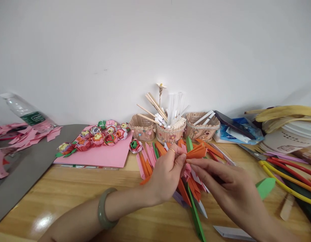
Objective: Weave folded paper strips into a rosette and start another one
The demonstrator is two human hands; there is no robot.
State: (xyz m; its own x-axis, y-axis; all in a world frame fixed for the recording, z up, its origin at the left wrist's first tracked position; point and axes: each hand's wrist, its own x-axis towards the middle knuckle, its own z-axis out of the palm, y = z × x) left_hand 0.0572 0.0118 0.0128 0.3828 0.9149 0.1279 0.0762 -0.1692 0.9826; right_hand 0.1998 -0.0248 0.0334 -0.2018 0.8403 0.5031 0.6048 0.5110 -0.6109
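My left hand, with a ring and a green bangle on the wrist, pinches a folded orange paper piece between thumb and fingers. My right hand closes its thumb and fingertips on the lower end of the same piece. Where the fingertips meet, the paper is mostly hidden. Beneath both hands lies a pile of folded paper strips in orange, pink, green and white. A long green strip juts toward me, and a white strip rests near my right forearm.
Folded paper flowers sit on pink paper at the left. Several decorated baskets stand along the wall, the middle one holding sticks and cotton swabs. A plastic bottle leans far left. Scissors and a banana peel lie right.
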